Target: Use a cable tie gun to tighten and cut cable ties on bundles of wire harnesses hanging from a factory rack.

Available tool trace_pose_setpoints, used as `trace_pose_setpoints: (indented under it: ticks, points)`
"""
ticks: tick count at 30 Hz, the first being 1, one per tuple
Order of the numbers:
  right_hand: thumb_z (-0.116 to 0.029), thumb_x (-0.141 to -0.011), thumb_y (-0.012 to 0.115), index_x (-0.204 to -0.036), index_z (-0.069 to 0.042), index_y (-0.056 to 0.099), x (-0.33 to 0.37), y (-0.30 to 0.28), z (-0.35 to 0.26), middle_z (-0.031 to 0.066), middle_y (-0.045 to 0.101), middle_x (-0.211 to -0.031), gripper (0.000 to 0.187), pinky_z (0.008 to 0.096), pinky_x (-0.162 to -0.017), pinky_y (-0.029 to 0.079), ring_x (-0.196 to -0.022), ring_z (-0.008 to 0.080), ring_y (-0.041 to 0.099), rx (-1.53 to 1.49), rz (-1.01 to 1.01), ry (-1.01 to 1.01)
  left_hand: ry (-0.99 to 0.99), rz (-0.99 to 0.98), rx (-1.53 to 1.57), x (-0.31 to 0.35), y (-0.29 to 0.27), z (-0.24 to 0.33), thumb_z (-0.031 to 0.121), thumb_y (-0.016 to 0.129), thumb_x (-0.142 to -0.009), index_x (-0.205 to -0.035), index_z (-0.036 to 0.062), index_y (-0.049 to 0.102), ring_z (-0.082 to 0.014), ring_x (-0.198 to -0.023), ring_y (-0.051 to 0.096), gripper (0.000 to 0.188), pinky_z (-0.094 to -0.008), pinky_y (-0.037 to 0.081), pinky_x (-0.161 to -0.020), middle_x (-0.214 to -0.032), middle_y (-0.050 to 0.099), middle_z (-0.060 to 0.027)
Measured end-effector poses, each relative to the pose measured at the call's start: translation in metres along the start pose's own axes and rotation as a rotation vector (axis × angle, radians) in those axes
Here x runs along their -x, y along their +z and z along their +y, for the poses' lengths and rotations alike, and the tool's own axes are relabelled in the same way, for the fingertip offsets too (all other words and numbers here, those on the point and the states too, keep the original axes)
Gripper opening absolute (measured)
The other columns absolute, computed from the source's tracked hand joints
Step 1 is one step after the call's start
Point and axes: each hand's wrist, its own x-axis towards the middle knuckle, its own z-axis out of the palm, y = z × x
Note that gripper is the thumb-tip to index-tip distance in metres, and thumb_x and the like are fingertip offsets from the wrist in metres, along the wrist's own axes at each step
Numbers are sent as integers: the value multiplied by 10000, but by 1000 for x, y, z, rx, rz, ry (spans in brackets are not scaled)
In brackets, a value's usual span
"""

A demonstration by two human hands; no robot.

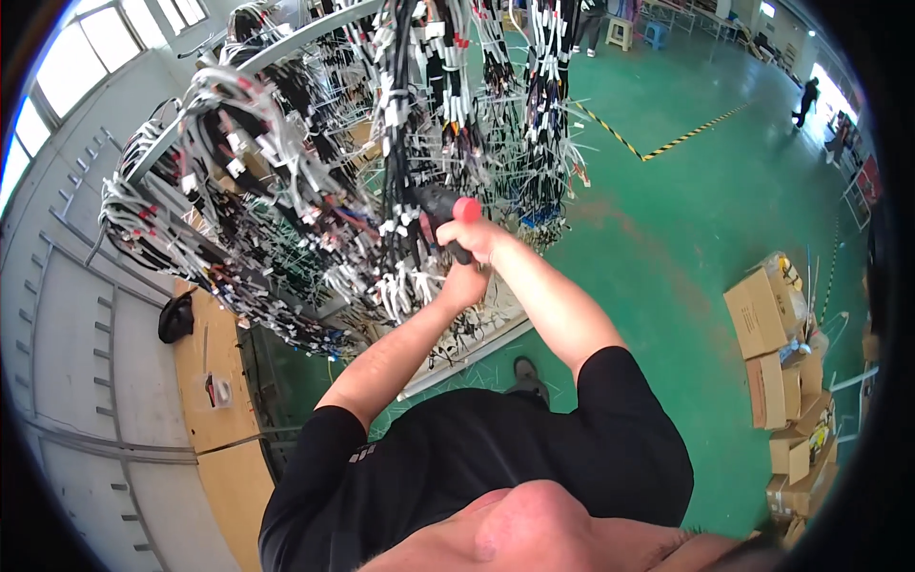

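My right hand (474,236) is closed round the handle of a black pistol-shaped tool with a red rear end (465,209). The tool's front points left, into the hanging bundles of black, white and grey cables (396,162). Just below it, my left hand (466,284) is raised close to the tool's handle and the cables. Its fingers are hidden, so whether it grips anything does not show. Many cable ends carry small white connectors, and some have red or blue parts.
A metal rack rail (305,36) carries the cable bundles over a pale base (477,348). At left is a wooden bench top (221,348) with a black bag (176,316). Cardboard boxes (762,310) are stacked at right. Striped tape (694,132) marks the green floor; a person (807,102) is far off.
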Motion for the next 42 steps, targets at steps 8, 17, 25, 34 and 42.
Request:
trace_pose_setpoints:
  ticks: [8,17,25,34,42]
  points:
    - [9,-672,587,-1213,-106,564,-7,-173,-59,182,483,-1621,553,511,-1301,267,-1537,316,445,116,-26,-388,-430,701,495,-81,-25,53,0,701,-938,-1700,29,61,-317,-1502,431,995,-390,461,-1149,-1720,269,-266]
    - [26,-752,701,-1386,-62,644,-155,-252,-109,-44,661,-1094,643,247,-861,486,-936,77,588,-15,-201,-322,-278,483,192,-147,-34,15,100,844,-828,-1708,44,128,-339,-1615,295,1137,-378,265,-1286,-1747,295,-222]
    - [5,-736,752,-1254,-66,649,-124,-266,-80,-20,651,-965,532,300,-858,512,-908,126,627,-78,-289,-237,-162,201,499,-168,-21,0,262,1000,-727,-1658,25,273,-253,-1475,455,1204,-402,302,-1270,-1594,516,-137]
    - [-173,-696,759,-1384,-36,602,-20,-232,-116,103,653,-1316,719,418,-1182,365,-1334,267,567,53,-331,-316,-165,273,410,-87,-3,54,136,886,-870,-1426,15,616,-169,-1166,651,630,-358,498,-1084,-1263,744,-109]
    - [23,-704,565,-1223,-70,540,72,-182,-85,239,597,-1413,528,543,-1269,278,-1455,361,498,156,-28,-604,-179,596,275,-45,-3,104,108,822,-914,-1262,27,705,-164,-843,709,376,-338,579,-796,-974,770,-105]
